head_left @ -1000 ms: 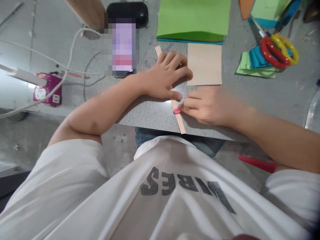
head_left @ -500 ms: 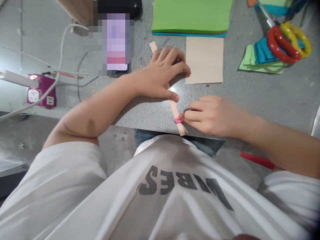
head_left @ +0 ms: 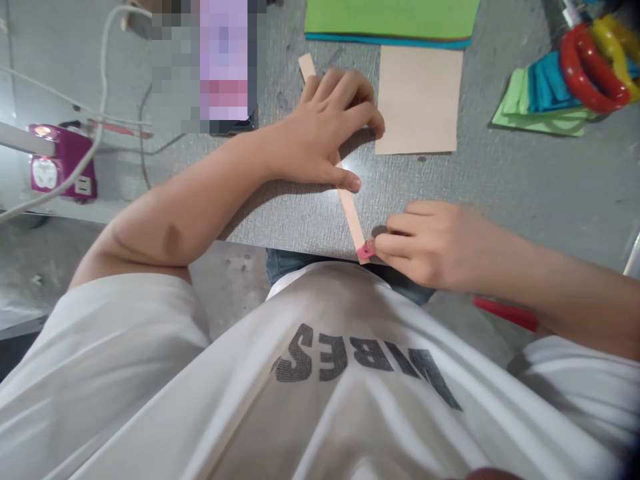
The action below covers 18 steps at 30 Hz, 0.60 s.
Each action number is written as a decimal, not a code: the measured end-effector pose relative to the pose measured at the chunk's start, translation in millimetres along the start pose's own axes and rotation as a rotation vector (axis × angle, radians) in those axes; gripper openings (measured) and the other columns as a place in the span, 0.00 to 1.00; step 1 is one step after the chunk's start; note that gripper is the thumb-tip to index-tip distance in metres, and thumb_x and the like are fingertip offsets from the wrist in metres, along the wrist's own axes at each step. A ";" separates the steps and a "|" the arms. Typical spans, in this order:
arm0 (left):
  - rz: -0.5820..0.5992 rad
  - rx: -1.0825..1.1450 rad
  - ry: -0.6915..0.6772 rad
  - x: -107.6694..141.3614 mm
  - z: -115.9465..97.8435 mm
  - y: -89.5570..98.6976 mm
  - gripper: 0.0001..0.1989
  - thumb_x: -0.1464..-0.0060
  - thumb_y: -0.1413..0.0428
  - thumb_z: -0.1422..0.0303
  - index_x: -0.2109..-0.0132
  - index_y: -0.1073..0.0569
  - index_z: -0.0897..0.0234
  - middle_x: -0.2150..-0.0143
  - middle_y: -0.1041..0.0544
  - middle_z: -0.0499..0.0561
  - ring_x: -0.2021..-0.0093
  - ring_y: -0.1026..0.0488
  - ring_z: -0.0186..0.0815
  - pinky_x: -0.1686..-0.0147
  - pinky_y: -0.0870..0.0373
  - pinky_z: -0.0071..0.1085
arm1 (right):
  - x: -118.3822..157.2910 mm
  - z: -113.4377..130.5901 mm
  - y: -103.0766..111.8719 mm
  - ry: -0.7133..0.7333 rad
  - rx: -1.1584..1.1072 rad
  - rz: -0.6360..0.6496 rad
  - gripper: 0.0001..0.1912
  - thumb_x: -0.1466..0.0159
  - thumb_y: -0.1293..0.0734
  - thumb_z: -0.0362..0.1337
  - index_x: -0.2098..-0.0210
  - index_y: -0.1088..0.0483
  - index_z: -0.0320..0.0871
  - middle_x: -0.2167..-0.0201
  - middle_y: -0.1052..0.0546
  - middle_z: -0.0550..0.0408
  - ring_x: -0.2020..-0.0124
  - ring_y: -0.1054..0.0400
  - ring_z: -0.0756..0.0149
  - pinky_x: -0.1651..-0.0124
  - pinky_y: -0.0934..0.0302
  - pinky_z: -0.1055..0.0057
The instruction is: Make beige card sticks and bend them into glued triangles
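A narrow peach paper strip [head_left: 352, 217] lies slantwise on the grey table, its near end at the table's front edge. My left hand [head_left: 327, 137] rests across the upper part of the strip, fingers spread and bent, hiding its middle. With pinched fingertips my right hand [head_left: 433, 243] grips a small pink piece [head_left: 365, 251] with a dark spot, laid against the strip's near end. What exactly the pink piece is, I cannot make out. Just beyond my left fingertips lies a square peach sheet [head_left: 419, 100].
Green sheets [head_left: 390, 19] lie stacked at the back. Right of them, red-and-yellow-handled scissors [head_left: 590, 70] rest over blue and green paper pieces [head_left: 550, 87]. A blurred phone [head_left: 224, 60], a white cable [head_left: 104, 73] and a purple power adapter [head_left: 65, 163] occupy the left.
My right hand has slid the pink piece down along the strip toward its near end. My left hand keeps its place on the strip. The whole view has shifted slightly.
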State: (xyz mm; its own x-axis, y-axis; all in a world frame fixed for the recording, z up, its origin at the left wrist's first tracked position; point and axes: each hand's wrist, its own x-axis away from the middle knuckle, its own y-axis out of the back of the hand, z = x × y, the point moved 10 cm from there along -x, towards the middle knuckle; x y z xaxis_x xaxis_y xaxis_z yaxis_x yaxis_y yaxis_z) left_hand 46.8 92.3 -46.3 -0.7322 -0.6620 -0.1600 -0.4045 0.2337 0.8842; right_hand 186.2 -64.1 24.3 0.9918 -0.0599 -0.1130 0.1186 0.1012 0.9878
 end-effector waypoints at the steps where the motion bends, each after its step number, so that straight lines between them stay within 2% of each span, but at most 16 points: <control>1: -0.002 0.007 0.003 -0.2 0.7 -0.2 0.43 0.38 0.34 0.28 0.26 0.21 0.43 0.25 0.26 0.65 0.31 0.34 0.70 0.29 0.39 0.80 | 0.6 1.2 -0.7 -0.002 -0.013 0.012 0.19 0.15 0.35 0.23 0.62 0.25 0.44 0.66 0.25 0.55 0.63 0.36 0.60 0.59 0.49 0.56; 7: -0.067 0.062 -0.003 -2.5 2.6 0.6 0.42 0.37 0.36 0.25 0.28 0.19 0.44 0.33 0.22 0.63 0.30 0.38 0.66 0.27 0.41 0.77 | 4.4 3.9 -8.5 0.008 -0.153 0.114 0.17 0.18 0.36 0.21 0.58 0.20 0.43 0.59 0.17 0.51 0.59 0.30 0.58 0.57 0.45 0.58; 10: -0.066 0.044 0.012 -2.8 0.0 1.7 0.44 0.36 0.37 0.25 0.27 0.18 0.46 0.33 0.20 0.64 0.30 0.39 0.66 0.27 0.41 0.79 | 4.4 -5.3 -8.4 -0.001 -0.299 0.126 0.17 0.19 0.36 0.22 0.53 0.16 0.43 0.58 0.16 0.50 0.60 0.29 0.58 0.56 0.43 0.59; 13: -0.056 0.011 0.012 -1.7 -6.8 1.9 0.40 0.37 0.37 0.29 0.26 0.18 0.38 0.32 0.19 0.62 0.28 0.35 0.72 0.29 0.40 0.82 | 6.0 -33.3 -7.3 -0.108 -0.489 0.076 0.16 0.16 0.35 0.30 0.49 0.13 0.47 0.59 0.16 0.51 0.62 0.27 0.59 0.56 0.39 0.59; 15: -0.074 -0.008 0.006 -0.6 -10.2 1.7 0.35 0.35 0.39 0.32 0.27 0.17 0.32 0.31 0.18 0.61 0.27 0.32 0.75 0.30 0.39 0.84 | 9.2 -58.8 -8.8 -0.225 -0.529 0.010 0.15 0.14 0.34 0.37 0.47 0.12 0.50 0.58 0.15 0.51 0.61 0.25 0.58 0.55 0.37 0.60; 18: -0.115 -0.018 -0.015 0.1 -11.3 -0.3 0.29 0.29 0.45 0.39 0.27 0.17 0.29 0.31 0.17 0.61 0.27 0.29 0.77 0.32 0.39 0.87 | 14.0 -92.5 -9.5 -0.411 -0.309 -0.124 0.16 0.14 0.33 0.43 0.49 0.12 0.49 0.59 0.15 0.50 0.60 0.24 0.55 0.53 0.37 0.58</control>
State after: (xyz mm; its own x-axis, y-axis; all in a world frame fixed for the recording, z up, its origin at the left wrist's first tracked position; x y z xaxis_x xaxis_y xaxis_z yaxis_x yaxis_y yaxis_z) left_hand 53.1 84.1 -41.7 -0.6898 -0.6730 -0.2668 -0.4763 0.1443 0.8674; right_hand 203.4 25.9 3.4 0.8762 -0.4681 -0.1145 0.3042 0.3532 0.8847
